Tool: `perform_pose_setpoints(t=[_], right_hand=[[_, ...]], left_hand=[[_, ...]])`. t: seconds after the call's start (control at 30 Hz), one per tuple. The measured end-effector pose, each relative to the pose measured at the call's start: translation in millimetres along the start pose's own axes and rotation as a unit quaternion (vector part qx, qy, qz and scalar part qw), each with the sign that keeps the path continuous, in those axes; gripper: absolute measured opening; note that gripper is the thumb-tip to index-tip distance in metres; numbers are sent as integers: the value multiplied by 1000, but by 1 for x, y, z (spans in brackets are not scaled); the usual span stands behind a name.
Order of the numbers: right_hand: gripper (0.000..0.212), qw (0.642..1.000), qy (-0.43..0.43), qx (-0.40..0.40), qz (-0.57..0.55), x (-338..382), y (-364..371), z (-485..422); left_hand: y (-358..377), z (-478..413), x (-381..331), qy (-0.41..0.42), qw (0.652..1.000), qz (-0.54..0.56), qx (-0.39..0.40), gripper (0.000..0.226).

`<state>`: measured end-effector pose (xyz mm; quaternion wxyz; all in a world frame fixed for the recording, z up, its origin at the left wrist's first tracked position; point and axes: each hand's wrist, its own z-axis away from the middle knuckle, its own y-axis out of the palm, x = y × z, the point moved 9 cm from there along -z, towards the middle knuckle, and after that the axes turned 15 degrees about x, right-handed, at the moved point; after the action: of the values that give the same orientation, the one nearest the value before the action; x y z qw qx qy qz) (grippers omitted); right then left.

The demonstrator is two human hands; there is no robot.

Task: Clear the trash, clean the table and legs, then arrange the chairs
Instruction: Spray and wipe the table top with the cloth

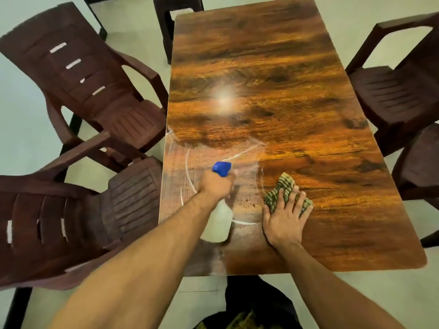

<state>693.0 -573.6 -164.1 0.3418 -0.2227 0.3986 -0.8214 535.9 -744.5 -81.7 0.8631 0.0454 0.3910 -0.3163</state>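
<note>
The cloth [285, 185], a crumpled woven rag with green and cream stripes, lies on the near part of the surface [297, 96], under the right hand [283, 222]. This grip is wide: the fingers are spread flat and press the cloth down, and the cloth shows beyond the fingertips. Just beside it, the left hand [217, 184] has its grip closed round the neck of a spray bottle [219, 224] with a white plastic body and a blue head. The surface is glossy, with orange-brown wood grain and rounded corners; thin white wet arcs [188, 167] curve on its near left part. Dark brown ribbed plastic left chairs [99, 96] and right chairs [394, 96] stand along its long sides.
</note>
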Motion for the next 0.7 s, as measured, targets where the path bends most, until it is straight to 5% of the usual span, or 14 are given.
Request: perform_pose_setpoints(t=[0.1, 0.17, 0.37, 0.53, 0.63, 0.7], right_hand=[[81, 1000, 0, 1, -1, 10, -7, -8], [81, 1000, -16, 6, 3, 19, -15, -18], [76, 999, -15, 24, -32, 67, -68, -95], [71, 944, -273, 81, 163, 165, -44, -72], [70, 890, -395, 102, 206, 150, -27, -38], [68, 891, -394, 96, 204, 121, -42, -45]], left_hand=[[21, -4, 20, -68, 985, -134, 81, 23], [27, -5, 32, -86, 983, -126, 105, 23], [-24, -32, -11, -31, 996, -74, 27, 27], [-49, -40, -21, -19, 996, -90, -10, 29], [-61, -46, -20, -25, 996, -83, -7, 30], [-67, -47, -17, -28, 998, -62, -1, 34]])
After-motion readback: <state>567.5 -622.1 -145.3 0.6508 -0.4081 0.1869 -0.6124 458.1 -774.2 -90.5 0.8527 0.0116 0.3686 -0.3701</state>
